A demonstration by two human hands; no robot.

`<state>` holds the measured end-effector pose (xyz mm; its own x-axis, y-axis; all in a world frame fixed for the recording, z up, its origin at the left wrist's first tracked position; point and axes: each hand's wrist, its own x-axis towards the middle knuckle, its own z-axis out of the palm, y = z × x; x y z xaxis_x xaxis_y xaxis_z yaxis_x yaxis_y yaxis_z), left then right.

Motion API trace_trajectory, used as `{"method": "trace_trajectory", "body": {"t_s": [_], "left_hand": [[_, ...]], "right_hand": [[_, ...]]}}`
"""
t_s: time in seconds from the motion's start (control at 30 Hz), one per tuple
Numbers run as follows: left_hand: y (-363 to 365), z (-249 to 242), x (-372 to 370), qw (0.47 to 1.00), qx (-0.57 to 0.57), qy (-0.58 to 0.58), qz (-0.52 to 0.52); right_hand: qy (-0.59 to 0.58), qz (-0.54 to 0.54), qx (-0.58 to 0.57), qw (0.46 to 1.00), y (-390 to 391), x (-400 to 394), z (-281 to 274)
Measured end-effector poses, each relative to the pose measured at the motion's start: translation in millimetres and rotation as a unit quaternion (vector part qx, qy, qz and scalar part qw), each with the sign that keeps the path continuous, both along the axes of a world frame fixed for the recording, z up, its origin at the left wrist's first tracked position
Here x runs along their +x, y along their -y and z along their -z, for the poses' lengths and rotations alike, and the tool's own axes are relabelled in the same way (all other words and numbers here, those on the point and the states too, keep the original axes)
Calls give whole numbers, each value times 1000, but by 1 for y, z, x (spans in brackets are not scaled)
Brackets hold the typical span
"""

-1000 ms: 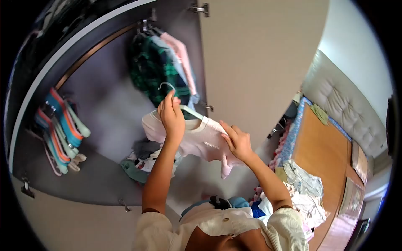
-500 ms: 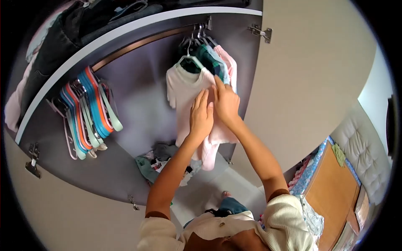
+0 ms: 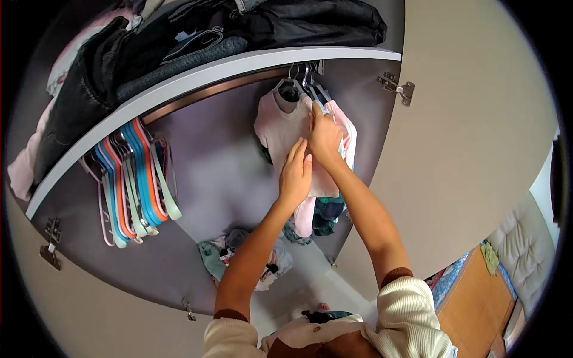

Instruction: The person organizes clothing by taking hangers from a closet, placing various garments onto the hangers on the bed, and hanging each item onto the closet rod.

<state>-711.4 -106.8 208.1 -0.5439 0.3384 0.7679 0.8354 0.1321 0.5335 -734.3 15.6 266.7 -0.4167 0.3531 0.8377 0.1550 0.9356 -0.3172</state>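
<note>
A pale pink short-sleeved shirt [image 3: 285, 122] hangs on a light hanger [image 3: 289, 83] at the front of a row of clothes inside the wardrobe. My left hand [image 3: 296, 176] lies against the shirt's front, its fingers stretched out and close together. At the shoulder on the right side, my right hand [image 3: 326, 137] is closed on the shirt's edge, though some of its fingers are hidden. Behind the shirt hang a pink long-sleeved garment [image 3: 345, 122] and a dark green checked garment [image 3: 327, 213].
Several coloured empty hangers [image 3: 134, 179] hang at the rod's left end. Folded dark jeans [image 3: 179, 53] fill the shelf above. Crumpled clothes [image 3: 224, 250] lie at the wardrobe's bottom. A large open door [image 3: 465, 131] stands at the right, with hinges [image 3: 396, 88] along its edge.
The view has tilted upward, showing more of the shelf. The shirt now hangs straighter and closer to the other clothes. Both hands remain on it, the right at its shoulder.
</note>
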Motion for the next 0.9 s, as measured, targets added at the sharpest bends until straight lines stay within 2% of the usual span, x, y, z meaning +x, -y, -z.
{"method": "trace_trajectory", "body": {"t_s": [0.4, 0.5, 0.6, 0.7, 0.83, 0.9], "left_hand": [[0, 32, -11, 999, 7, 34, -17], [7, 38, -7, 999, 9, 45, -18], [18, 44, -4, 998, 12, 62, -15], [37, 46, 2, 998, 16, 57, -32], [79, 39, 12, 992, 28, -7, -123], [108, 31, 22, 977, 34, -47, -204]], "right_hand": [[55, 45, 73, 995, -10, -4, 39], [13, 46, 103, 993, -6, 5, 44], [53, 37, 78, 995, 6, 21, 45], [-45, 51, 147, 987, 21, 29, 51], [-53, -78, 172, 980, 66, 37, 52], [-27, -165, 119, 979, 104, 38, 51]]}}
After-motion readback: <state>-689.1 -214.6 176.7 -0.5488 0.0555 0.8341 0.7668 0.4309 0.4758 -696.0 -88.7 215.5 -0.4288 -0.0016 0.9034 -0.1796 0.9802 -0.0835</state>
